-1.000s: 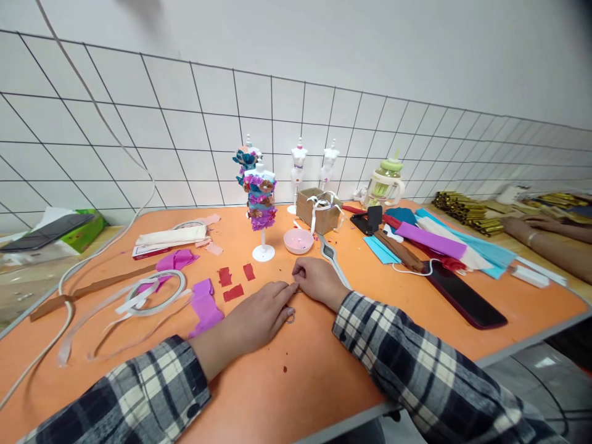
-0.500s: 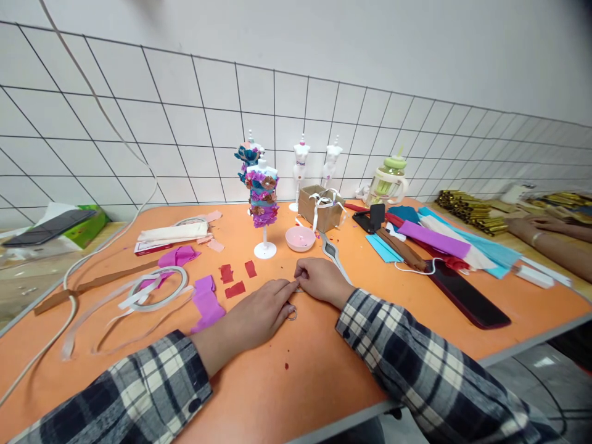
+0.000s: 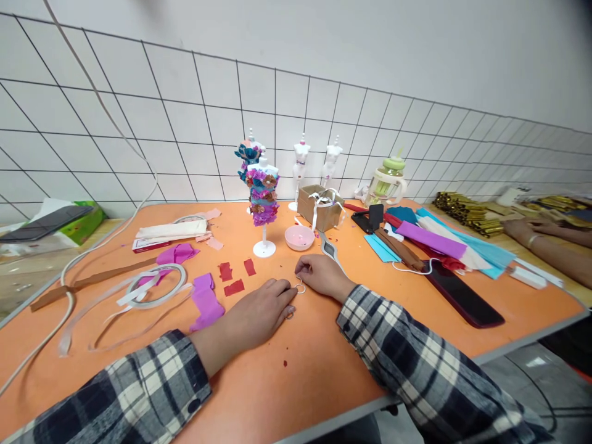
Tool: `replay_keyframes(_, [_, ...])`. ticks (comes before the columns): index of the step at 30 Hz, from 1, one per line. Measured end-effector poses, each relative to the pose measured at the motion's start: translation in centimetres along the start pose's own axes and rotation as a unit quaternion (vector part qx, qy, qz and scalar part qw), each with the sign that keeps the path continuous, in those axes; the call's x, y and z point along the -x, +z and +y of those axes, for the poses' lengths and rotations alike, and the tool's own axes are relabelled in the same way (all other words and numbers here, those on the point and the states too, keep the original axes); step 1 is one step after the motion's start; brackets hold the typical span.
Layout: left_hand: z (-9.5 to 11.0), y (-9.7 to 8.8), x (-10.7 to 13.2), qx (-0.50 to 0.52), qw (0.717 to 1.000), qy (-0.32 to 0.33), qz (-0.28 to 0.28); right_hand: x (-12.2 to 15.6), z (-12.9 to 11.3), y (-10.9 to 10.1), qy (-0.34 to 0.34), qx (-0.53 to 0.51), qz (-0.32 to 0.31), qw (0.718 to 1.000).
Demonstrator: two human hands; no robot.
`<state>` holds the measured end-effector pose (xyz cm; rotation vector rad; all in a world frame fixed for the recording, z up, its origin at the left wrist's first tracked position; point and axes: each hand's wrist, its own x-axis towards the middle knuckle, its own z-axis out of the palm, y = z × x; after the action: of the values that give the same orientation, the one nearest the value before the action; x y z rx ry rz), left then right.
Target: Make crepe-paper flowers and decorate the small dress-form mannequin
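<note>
Right grip: your bare right grip (image 3: pixel 322 275) has its fingers curled, tips closed, it seems, on the far end of a thin pale string-like loop (image 3: pixel 304 286).
Left grip: your bare left grip (image 3: pixel 261 309) lies low, fingers together; you cannot tell whether it pinches or only presses.
Pale loop: it lies between your two grips, near the left fingertips; judged from this, it is mid-handling, not set aside.
Red pieces: three small dark-red rectangular pieces (image 3: pixel 234 287) lie loose beyond the left grip, separate and attached to nothing.
Dress forms: beyond both grips, a white form with purple and brown flowers (image 3: pixel 263 197) and a teal-flowered form (image 3: pixel 247 157) behind it look largely trimmed; two slim white forms (image 3: pixel 300 163) show only small touches, and how much they lack is unclear.
Pink bowl: a shallow pink bowl (image 3: pixel 299 246) stands just beyond the right grip.
Orange tabletop: the smooth orange tabletop (image 3: pixel 342 382) runs under both grips, with a few dark specks nearer you.
Tiled wall: white tiles with dark joints (image 3: pixel 194 111) rise beyond everything.
Neighbouring bench: far right of your right grip, another person's forearm (image 3: pixel 555 243) rests near gold-coloured bundles (image 3: pixel 462 213).
</note>
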<state>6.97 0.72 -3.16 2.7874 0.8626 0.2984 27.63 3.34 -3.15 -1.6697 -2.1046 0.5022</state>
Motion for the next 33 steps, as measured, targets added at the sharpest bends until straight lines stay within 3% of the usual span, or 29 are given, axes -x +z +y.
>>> replay_keyframes(8, [-0.74, 0.15, 0.15, 0.052, 0.997, -0.016, 0.047, 0.34, -0.66, 0.27, -0.020, 0.010, -0.020, 1.000])
replay_keyframes(18, [-0.70, 0.48, -0.02, 0.063, 0.997, 0.000, 0.041, 0.10, -0.30, 0.08, -0.017, -0.005, -0.074, 0.997])
replay_keyframes(33, [-0.91, 0.57, -0.04, 0.069, 0.996, 0.005, 0.051, 0.36, -0.27, -0.47, -0.027, -0.010, -0.093, 0.995])
